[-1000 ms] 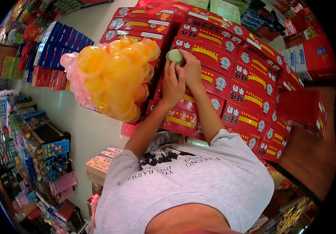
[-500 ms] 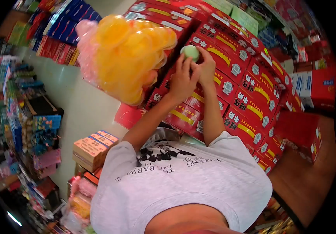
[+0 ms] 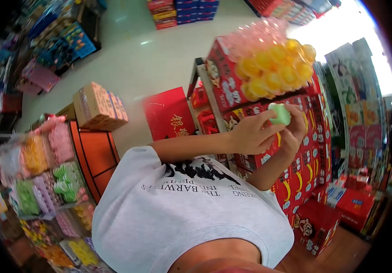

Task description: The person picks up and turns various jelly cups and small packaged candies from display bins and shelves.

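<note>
Both my hands are closed on a small light green round object [image 3: 279, 114], smooth like a plastic ball. My left hand [image 3: 253, 133] grips its left side with the fingertips. Around the right side curl the fingers of my right hand [image 3: 296, 128]. Parts of the object are hidden by the fingers, and I cannot make out its exact kind. Just beyond the hands, a clear bag of yellow balls [image 3: 275, 68] lies on stacked red cartons, with a bag of pink balls [image 3: 257, 38] behind it. Red milk cartons [image 3: 303, 170] are stacked beneath and beside my hands.
A red box [image 3: 168, 113] lies on the floor left of the stack. Farther left, a brown carton [image 3: 99, 107] sits by an orange cabinet [image 3: 96, 159]. Bins of colourful goods [image 3: 45, 191] fill the lower left. Tall cartons [image 3: 357, 113] stand at the right.
My view has turned, so the carton stack and bagged balls sit farther right. My hands still hold the green object, now farther right and lower in the picture.
</note>
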